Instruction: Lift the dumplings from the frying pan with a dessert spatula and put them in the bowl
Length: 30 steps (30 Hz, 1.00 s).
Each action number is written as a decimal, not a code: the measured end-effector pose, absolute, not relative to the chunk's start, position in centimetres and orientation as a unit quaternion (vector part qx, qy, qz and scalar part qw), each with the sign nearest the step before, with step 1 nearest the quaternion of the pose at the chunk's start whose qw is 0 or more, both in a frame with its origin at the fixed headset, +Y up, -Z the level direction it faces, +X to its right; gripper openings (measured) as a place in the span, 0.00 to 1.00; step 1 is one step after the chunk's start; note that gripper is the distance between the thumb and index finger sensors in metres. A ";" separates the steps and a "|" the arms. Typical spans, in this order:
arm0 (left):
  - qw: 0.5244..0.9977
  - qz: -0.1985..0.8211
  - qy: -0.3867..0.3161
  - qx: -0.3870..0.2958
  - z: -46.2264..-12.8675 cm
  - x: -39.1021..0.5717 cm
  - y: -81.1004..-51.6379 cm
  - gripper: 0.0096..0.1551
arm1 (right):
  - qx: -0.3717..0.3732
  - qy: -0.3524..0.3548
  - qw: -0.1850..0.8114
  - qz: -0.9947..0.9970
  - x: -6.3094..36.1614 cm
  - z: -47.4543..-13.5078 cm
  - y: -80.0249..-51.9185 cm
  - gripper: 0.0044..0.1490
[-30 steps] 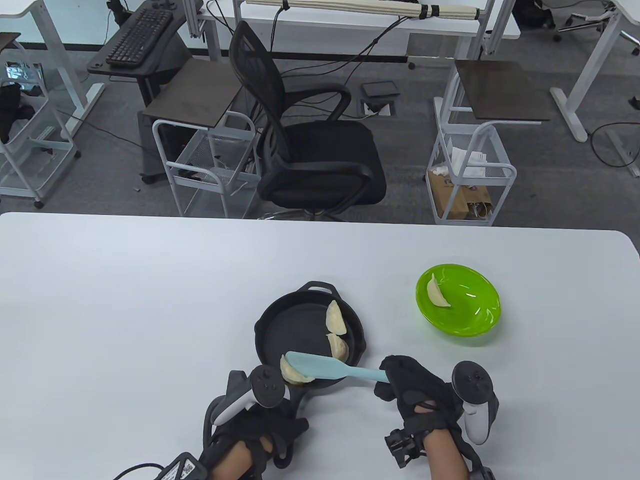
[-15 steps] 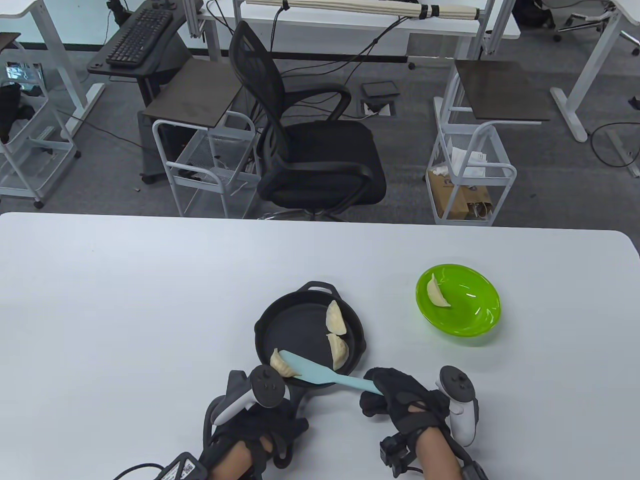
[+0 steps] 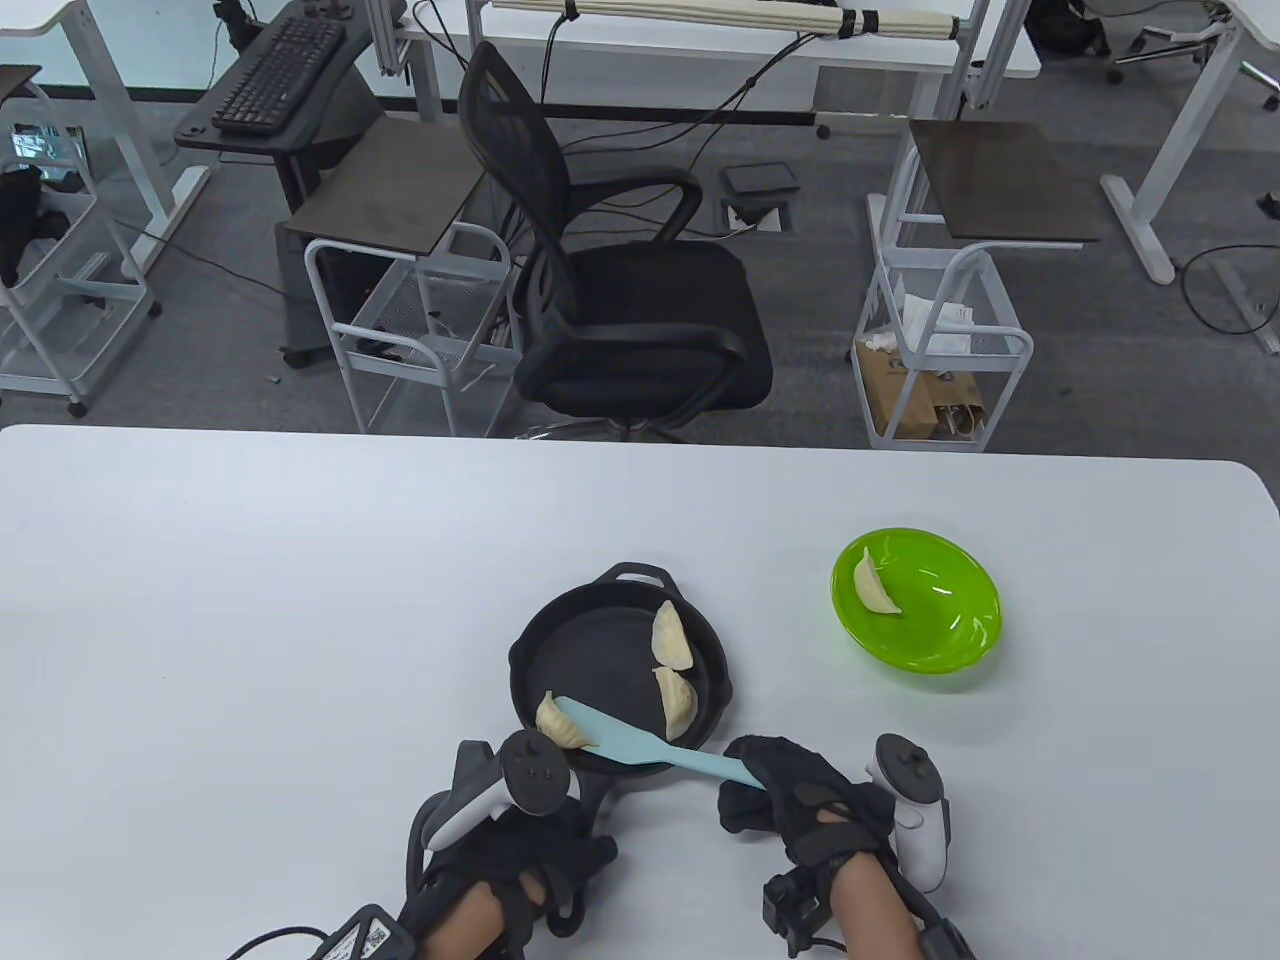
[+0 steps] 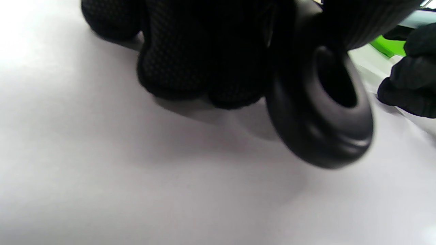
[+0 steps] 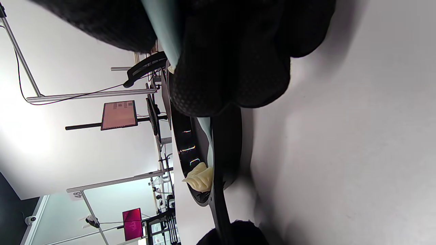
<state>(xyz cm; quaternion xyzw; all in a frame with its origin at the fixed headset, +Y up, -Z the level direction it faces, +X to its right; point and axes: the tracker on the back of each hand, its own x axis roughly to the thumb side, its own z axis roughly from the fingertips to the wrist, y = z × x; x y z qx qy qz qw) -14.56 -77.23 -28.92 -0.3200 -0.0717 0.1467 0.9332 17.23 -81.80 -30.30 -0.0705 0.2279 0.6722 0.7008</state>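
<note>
A black frying pan (image 3: 560, 640) holds three pale dumplings: two by its right wall (image 3: 672, 638) (image 3: 678, 700) and one near its front left (image 3: 558, 722). A light-blue spatula (image 3: 640, 745) slants into the pan, its tip against that front dumpling (image 5: 199, 178). My right hand (image 3: 790, 795) grips the spatula handle (image 5: 167, 30) just right of the pan. My left hand (image 3: 530, 850) holds the pan's long handle, whose ringed end (image 4: 320, 112) pokes out beside the curled fingers (image 4: 204, 58). A green bowl (image 3: 950, 640) to the right contains one dumpling (image 3: 875, 588).
White table (image 3: 250, 620) stretches around the pan and bowl. Beyond its far edge stand a black office chair (image 3: 620, 300) and wire carts (image 3: 940, 350).
My right hand has drawn back and to the left, swinging the spatula lower. The front dumpling slid from under the blade leftward to its tip. Left hand and pan stayed still.
</note>
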 end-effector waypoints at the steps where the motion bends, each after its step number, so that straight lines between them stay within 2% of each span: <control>1: 0.933 0.147 -0.072 -0.320 -28.9 -14.6 -77.2 0.42 | -0.071 0.225 0.698 0.676 17.2 -30.3 -81.8 0.34; 9: 0.933 0.147 -0.072 -0.320 -28.9 -14.6 -77.2 0.42 | -0.069 0.210 0.678 0.701 16.9 -30.2 -81.2 0.30; 30: 0.933 0.148 -0.072 -0.320 -28.9 -14.6 -77.2 0.42 | -0.086 0.209 0.706 0.671 16.6 -29.9 -81.1 0.30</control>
